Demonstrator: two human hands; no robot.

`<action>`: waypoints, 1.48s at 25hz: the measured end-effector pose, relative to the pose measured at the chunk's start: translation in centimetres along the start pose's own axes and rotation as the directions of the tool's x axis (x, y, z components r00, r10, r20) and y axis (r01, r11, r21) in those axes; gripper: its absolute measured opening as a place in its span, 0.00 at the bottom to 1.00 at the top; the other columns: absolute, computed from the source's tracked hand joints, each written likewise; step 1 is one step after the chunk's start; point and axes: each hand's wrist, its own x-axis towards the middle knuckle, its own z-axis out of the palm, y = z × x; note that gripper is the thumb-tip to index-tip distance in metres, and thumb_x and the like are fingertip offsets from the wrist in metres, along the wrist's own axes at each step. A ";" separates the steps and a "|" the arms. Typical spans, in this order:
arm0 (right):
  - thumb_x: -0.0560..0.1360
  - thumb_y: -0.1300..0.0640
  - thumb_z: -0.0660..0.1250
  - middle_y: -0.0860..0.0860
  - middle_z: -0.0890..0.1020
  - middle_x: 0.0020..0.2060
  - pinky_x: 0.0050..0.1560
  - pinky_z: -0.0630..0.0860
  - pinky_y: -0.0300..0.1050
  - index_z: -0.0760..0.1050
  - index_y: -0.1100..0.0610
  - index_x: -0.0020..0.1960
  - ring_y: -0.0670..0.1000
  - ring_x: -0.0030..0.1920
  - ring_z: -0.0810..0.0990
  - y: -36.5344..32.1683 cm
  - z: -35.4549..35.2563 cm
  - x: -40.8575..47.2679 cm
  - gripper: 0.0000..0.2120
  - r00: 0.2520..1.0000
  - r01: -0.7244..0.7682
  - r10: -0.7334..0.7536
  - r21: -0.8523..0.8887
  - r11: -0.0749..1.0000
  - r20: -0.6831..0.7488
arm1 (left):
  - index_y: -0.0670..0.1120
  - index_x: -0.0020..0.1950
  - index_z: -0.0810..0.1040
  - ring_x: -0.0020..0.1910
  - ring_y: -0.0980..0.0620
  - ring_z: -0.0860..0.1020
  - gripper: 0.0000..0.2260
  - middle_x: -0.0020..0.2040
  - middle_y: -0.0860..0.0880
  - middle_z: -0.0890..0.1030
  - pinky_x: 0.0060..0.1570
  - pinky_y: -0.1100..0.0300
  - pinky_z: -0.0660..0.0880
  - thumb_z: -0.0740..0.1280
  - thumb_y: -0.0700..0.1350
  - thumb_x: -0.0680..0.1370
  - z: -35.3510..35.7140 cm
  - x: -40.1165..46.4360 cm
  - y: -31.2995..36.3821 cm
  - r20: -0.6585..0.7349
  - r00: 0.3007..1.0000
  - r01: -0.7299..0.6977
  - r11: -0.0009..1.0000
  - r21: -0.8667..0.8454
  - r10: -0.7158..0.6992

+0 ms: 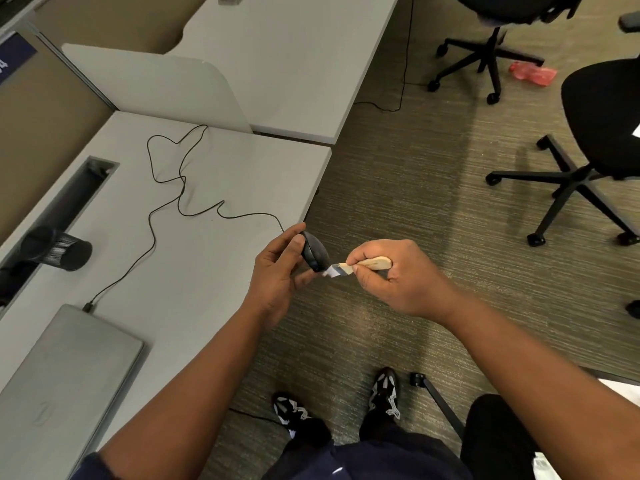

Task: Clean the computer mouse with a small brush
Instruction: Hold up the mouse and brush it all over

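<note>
My left hand [277,271] grips a black wired computer mouse [316,251], held up on edge just past the desk's right edge. Its thin black cable [180,188] runs back over the grey desk [194,278] in loose loops to a closed laptop. My right hand [391,271] grips a small brush with a pale wooden handle [375,263]. The brush's white bristles [330,271] touch the lower end of the mouse. Part of the mouse is hidden by my left fingers.
A closed grey laptop [62,382] lies at the desk's near left, with the cable plugged into it. A black mesh pen cup [57,249] lies on its side by a cable slot. Black office chairs [588,140] stand on the carpet to the right.
</note>
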 end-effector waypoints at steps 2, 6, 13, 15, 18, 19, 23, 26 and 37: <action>0.79 0.62 0.69 0.44 0.81 0.32 0.31 0.69 0.37 0.84 0.53 0.49 0.43 0.29 0.75 0.1 -0.3 0.0 0.07 0.999 -0.012 0.012 -0.003 1.000 -0.039 | 0.49 0.66 0.81 0.61 0.46 0.84 0.12 0.60 0.49 0.84 0.49 0.50 0.84 0.63 0.42 0.85 -0.2 0.2 -0.1 0.011 1.000 0.003 1.000 -0.012 -0.003; 0.79 0.65 0.69 0.60 0.81 0.33 0.29 0.68 0.42 0.84 0.56 0.49 0.50 0.29 0.72 -0.5 -0.5 0.3 0.07 1.000 -0.013 0.013 0.229 0.973 0.002 | 0.50 0.66 0.81 0.58 0.46 0.84 0.12 0.57 0.50 0.85 0.46 0.52 0.83 0.63 0.43 0.86 0.0 0.3 -0.4 0.005 1.000 0.005 1.000 -0.004 -0.005; 0.78 0.63 0.70 0.55 0.82 0.32 0.28 0.69 0.46 0.85 0.54 0.49 0.55 0.28 0.73 -0.6 0.0 0.6 0.07 1.000 -0.023 0.025 0.189 0.982 -0.008 | 0.51 0.63 0.83 0.59 0.43 0.82 0.11 0.61 0.45 0.81 0.44 0.52 0.84 0.66 0.45 0.83 0.4 0.0 -0.3 0.015 0.999 0.038 0.999 -0.031 -0.038; 0.77 0.66 0.69 0.47 0.79 0.27 0.27 0.67 0.40 0.85 0.56 0.46 0.45 0.26 0.71 -0.7 -0.1 0.5 0.08 0.998 -0.055 0.054 0.167 0.984 0.010 | 0.50 0.63 0.82 0.59 0.42 0.83 0.11 0.62 0.45 0.81 0.43 0.53 0.84 0.63 0.42 0.85 0.4 0.0 -0.1 0.025 0.998 0.054 0.996 -0.067 -0.052; 0.77 0.65 0.69 0.43 0.77 0.26 0.26 0.66 0.39 0.84 0.56 0.45 0.43 0.25 0.71 -0.5 -0.2 0.4 0.07 0.995 -0.090 0.093 0.131 0.987 -0.021 | 0.49 0.63 0.81 0.62 0.39 0.81 0.11 0.65 0.44 0.78 0.45 0.53 0.85 0.62 0.41 0.85 0.3 0.1 0.2 0.050 0.997 0.071 0.992 -0.107 -0.067; 0.77 0.64 0.70 0.43 0.78 0.26 0.26 0.66 0.40 0.84 0.55 0.45 0.43 0.25 0.71 -0.4 -0.3 0.4 0.07 0.994 -0.094 0.101 0.127 0.987 -0.049 | 0.50 0.62 0.81 0.62 0.39 0.81 0.11 0.65 0.44 0.78 0.46 0.52 0.85 0.62 0.41 0.85 0.2 0.2 0.3 0.066 0.996 0.075 0.991 -0.110 -0.068; 0.77 0.64 0.70 0.46 0.79 0.27 0.26 0.66 0.37 0.83 0.55 0.43 0.43 0.25 0.71 -0.3 -0.6 0.4 0.07 0.983 -0.111 0.125 0.107 0.988 -0.135 | 0.49 0.64 0.79 0.63 0.42 0.81 0.11 0.65 0.44 0.78 0.51 0.47 0.84 0.68 0.41 0.81 -0.3 0.4 0.0 0.134 0.989 0.074 0.994 -0.086 -0.063; 0.77 0.64 0.69 0.52 0.81 0.29 0.26 0.67 0.41 0.83 0.55 0.44 0.46 0.26 0.72 -0.3 -1.2 0.7 0.07 0.966 -0.123 0.160 0.183 0.975 -0.202 | 0.50 0.65 0.78 0.67 0.38 0.79 0.19 0.70 0.40 0.73 0.56 0.42 0.83 0.74 0.39 0.76 -0.9 0.7 -0.3 0.179 0.981 0.085 0.995 -0.055 -0.074; 0.81 0.63 0.67 0.62 0.87 0.41 0.36 0.79 0.41 0.79 0.61 0.51 0.52 0.37 0.83 -0.6 -1.6 1.6 0.02 0.882 -0.363 0.467 0.716 0.597 0.058 | 0.54 0.64 0.72 0.64 0.39 0.78 0.30 0.70 0.43 0.71 0.49 0.53 0.84 0.76 0.33 0.67 -0.7 0.5 0.0 0.261 0.961 0.080 0.995 0.067 -0.095</action>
